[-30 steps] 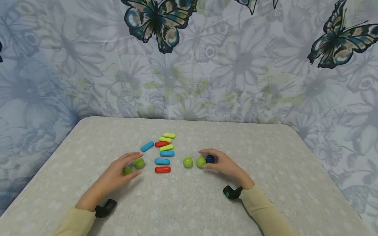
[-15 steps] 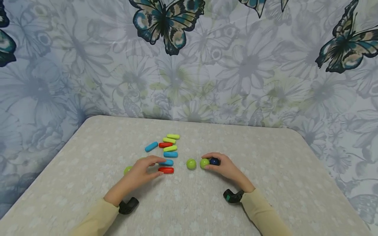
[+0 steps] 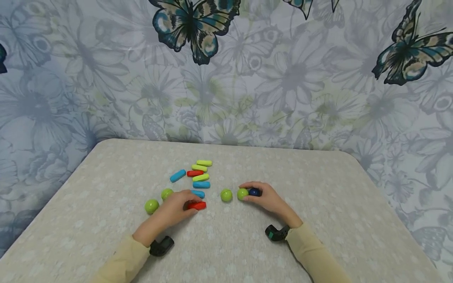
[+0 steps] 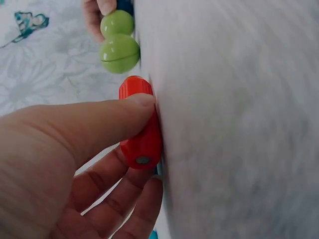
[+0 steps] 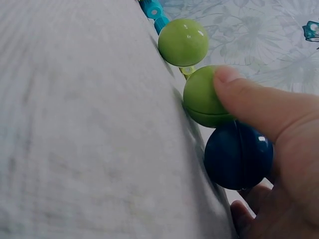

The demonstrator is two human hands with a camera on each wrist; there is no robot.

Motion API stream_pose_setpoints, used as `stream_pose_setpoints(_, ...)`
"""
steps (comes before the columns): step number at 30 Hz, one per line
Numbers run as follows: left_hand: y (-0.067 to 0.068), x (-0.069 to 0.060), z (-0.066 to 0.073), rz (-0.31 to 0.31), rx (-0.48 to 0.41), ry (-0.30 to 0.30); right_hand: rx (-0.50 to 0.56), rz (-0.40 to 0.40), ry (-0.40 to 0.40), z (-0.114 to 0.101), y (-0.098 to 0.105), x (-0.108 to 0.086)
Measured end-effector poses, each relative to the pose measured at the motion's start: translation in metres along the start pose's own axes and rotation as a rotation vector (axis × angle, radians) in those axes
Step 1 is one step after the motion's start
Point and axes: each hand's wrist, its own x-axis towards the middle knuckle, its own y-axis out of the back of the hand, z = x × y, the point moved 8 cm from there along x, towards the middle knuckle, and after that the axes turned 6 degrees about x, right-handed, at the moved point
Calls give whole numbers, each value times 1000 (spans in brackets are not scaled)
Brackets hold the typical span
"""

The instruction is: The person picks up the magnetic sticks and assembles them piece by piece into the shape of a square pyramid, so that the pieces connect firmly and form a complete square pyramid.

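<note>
My left hand (image 3: 177, 206) pinches a short red rod (image 3: 197, 205) between thumb and fingers; in the left wrist view the red rod (image 4: 141, 144) shows a grey metal disc at its near end. A blue rod (image 3: 199, 194) lies just behind it, partly covered by the fingers. My right hand (image 3: 267, 198) grips a green ball (image 5: 202, 97), with its thumb on the ball's side. Against that ball, nearer the palm, sits a dark blue ball (image 5: 239, 157). Another green ball (image 3: 226, 195) lies a little to the left, apart from the gripped one in the head view.
Beside my left hand are two green balls (image 3: 151, 206), one partly hidden. Further back lie several yellow, red and blue rods, among them a slanted blue rod (image 3: 177, 175) and a yellow rod (image 3: 204, 162). The cloth-covered table (image 3: 318, 177) meets a patterned wall hanging (image 3: 290, 78).
My left hand has left the two green balls, moved right and taken hold of the red rod, which now lies slightly tilted. The right hand stays at its green ball.
</note>
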Motion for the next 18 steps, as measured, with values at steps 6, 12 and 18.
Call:
stream_pose_setpoints(6,-5,2,4,-14,-76,-27,74,18,-3,-27,4,-1)
stream_pose_setpoints(12,-18,8,18,-58,-149,-40,118,39,-21,-36,7,-4)
stream_pose_setpoints(18,-32,13,30,-109,-219,-59,150,156,-55,-33,17,-5)
